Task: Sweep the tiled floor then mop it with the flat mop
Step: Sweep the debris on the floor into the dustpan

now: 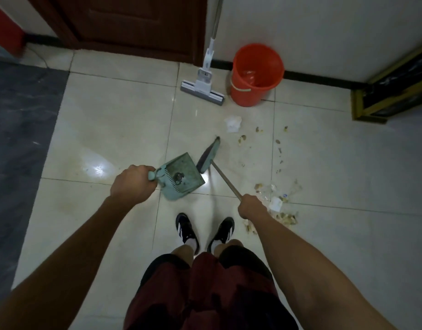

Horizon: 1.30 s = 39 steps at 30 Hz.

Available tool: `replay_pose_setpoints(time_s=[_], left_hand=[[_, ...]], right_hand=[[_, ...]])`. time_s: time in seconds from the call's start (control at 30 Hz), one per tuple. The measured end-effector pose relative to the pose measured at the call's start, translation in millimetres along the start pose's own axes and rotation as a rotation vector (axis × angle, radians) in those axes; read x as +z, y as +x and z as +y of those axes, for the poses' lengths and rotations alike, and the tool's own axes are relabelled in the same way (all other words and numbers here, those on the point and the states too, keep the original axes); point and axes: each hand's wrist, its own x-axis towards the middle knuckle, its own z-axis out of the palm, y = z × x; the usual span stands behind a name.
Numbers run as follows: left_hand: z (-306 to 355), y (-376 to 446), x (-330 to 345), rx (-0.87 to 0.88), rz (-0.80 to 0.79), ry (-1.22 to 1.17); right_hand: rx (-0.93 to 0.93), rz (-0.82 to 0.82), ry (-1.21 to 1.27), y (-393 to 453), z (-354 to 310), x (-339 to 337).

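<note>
While the left hand [131, 184] is wrapped tight around the handle of a pale green plastic dustpan [180, 176], the pan tilts with its comb teeth showing. Just beside it is the flat green broom [208, 154], and the right hand [251, 206] grips its thin brown stick. The shiny tiled floor [105, 120] has crumbs and scraps [276, 206] on the right. The flat mop [202, 88] leans on the wall, next to a round orange bucket [256, 72].
</note>
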Motion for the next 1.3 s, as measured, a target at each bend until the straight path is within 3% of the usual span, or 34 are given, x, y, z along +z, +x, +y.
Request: replay_pose_setpoints(time_s=[0.73,1.0,1.3], left_hand=[[182,-85,96,0.337,-0.014,0.243],[199,-96,97,0.355,0.013,0.232],[157,-66,62,0.289,0.022,0.148]], right_hand=[[0.246,0.134,0.274,-103,247,102],[0.242,0.165,0.321,-106,242,88],[0.16,0.204,0.245,-80,178,50]])
